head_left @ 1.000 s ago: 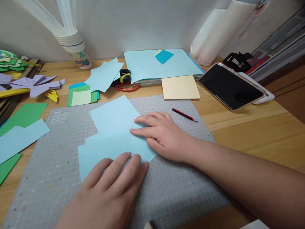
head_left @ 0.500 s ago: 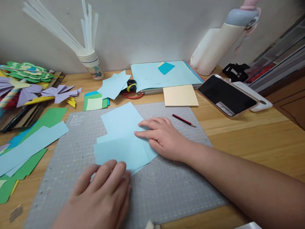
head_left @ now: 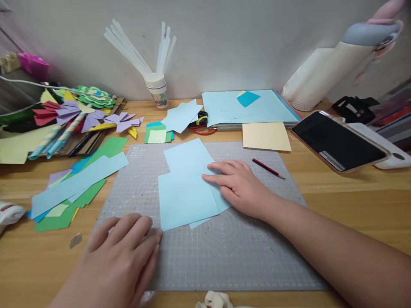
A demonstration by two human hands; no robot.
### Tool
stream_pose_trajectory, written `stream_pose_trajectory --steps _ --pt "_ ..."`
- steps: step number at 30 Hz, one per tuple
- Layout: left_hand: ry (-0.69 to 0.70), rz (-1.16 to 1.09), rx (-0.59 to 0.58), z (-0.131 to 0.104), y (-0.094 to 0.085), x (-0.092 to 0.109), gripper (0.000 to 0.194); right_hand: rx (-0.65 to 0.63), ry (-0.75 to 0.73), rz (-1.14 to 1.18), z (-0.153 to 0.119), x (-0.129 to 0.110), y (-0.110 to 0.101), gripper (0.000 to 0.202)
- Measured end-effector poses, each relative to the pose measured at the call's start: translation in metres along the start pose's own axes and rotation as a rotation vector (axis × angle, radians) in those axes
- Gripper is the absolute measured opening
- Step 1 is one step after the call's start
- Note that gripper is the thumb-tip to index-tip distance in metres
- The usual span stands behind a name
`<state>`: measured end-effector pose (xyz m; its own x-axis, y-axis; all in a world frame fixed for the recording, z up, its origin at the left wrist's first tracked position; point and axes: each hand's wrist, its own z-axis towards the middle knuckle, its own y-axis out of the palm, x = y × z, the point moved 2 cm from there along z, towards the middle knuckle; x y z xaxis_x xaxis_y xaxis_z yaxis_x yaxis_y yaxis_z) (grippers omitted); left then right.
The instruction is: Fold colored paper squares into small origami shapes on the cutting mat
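Light blue paper squares point(head_left: 188, 201) lie overlapping on the grey cutting mat point(head_left: 257, 256); the top one lies flat, with others showing behind it and at its right. My right hand point(head_left: 239, 184) rests on their right side, fingers stretched out, index and middle fingertips on the paper. At the near left corner of the top square is my left hand point(head_left: 123, 252), its fingers loosely bent and its thumb tip beside the corner. No paper shows between its fingers, and their undersides are hidden. A red and black pencil point(head_left: 268, 168) lies right of my right hand.
Coloured paper strips point(head_left: 80, 184) and paper flowers point(head_left: 120, 122) lie left. Behind stand a paper cup point(head_left: 159, 94) with white strips and a stack of blue sheets point(head_left: 224, 105). A phone point(head_left: 337, 139) and a bottle point(head_left: 334, 64) are at the right.
My left hand has moved left off the near edge of the top square, whose near left corner now shows. My right hand keeps its place on the paper. The view has shifted left.
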<state>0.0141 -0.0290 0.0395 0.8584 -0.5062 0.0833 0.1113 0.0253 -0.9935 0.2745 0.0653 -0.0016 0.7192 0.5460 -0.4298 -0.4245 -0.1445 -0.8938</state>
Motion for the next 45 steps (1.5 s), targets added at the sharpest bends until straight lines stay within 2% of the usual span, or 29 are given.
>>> stream_pose_trajectory --steps 3,6,8,12,15,17,21,27,34,45 --pt "-0.050 -0.036 -0.037 0.004 -0.008 0.001 0.033 -0.005 -0.011 -0.012 -0.001 -0.001 0.000 0.047" --pt "-0.031 -0.021 -0.031 0.017 -0.013 0.005 0.031 -0.007 -0.033 -0.041 -0.002 -0.002 -0.001 0.045" --pt "0.023 -0.035 -0.033 0.028 -0.012 0.007 0.024 -0.005 -0.048 -0.067 -0.002 -0.003 -0.001 0.042" --pt "0.135 -0.087 -0.107 0.043 0.001 0.003 0.030 -0.002 -0.048 -0.115 -0.005 -0.008 -0.001 0.039" --pt "0.149 -0.105 -0.135 0.040 0.010 -0.004 0.040 0.047 -0.078 -0.151 -0.012 -0.020 -0.005 0.039" --pt "0.134 -0.079 -0.131 0.035 0.015 -0.007 0.043 0.058 -0.182 -0.147 -0.017 -0.033 -0.008 0.035" --pt "0.061 -0.005 -0.061 0.025 0.022 -0.009 0.041 -0.041 -0.403 -0.130 -0.022 -0.057 -0.006 0.029" --pt "0.003 -0.064 -0.020 0.023 0.024 -0.009 0.034 -0.108 -0.489 -0.166 -0.012 -0.069 0.001 0.026" --pt "0.003 -0.085 -0.047 0.022 0.025 -0.010 0.039 -0.150 -0.452 -0.195 -0.015 -0.065 -0.003 0.022" --pt "0.016 -0.063 -0.075 0.026 0.025 -0.010 0.040 -0.131 -0.370 -0.258 -0.040 -0.034 -0.018 0.022"
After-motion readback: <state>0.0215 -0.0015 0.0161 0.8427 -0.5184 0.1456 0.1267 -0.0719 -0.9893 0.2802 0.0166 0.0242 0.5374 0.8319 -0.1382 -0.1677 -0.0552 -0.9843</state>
